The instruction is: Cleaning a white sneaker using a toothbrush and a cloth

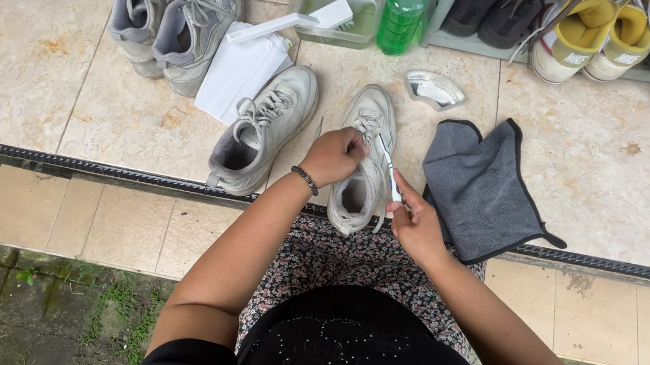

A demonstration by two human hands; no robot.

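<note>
1. Floral skirt [350, 262] across my knees, my left hand [332, 157] grips the grey sneaker [363, 162] on the tiled floor [79, 70].
2. Right hand [414, 224] pinches a small brush [388, 168], scrubbing.
3. Next, likely steady strokes along the laces.

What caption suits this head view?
Left hand steadies a grey sneaker while right hand holds a small brush.

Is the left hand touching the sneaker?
Touching: the head view shows the left hand resting on the sneaker, fingers over its tongue and laces.
</note>
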